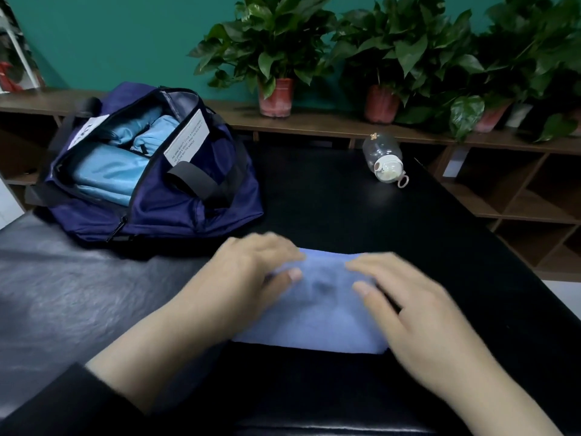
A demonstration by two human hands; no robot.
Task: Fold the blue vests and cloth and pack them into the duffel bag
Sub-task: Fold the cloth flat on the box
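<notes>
Cloth (314, 319), blue and folded into a rectangle, lies flat on the black tabletop (345, 196), its long axis running left to right. Left hand (251, 265) and right hand (405, 297) both rest on it, motion-blurred, with fingers fairly straight. Well apart to the far left, the navy duffel bag (176, 196) lies open, with folded blue vests (107, 174) inside.
</notes>
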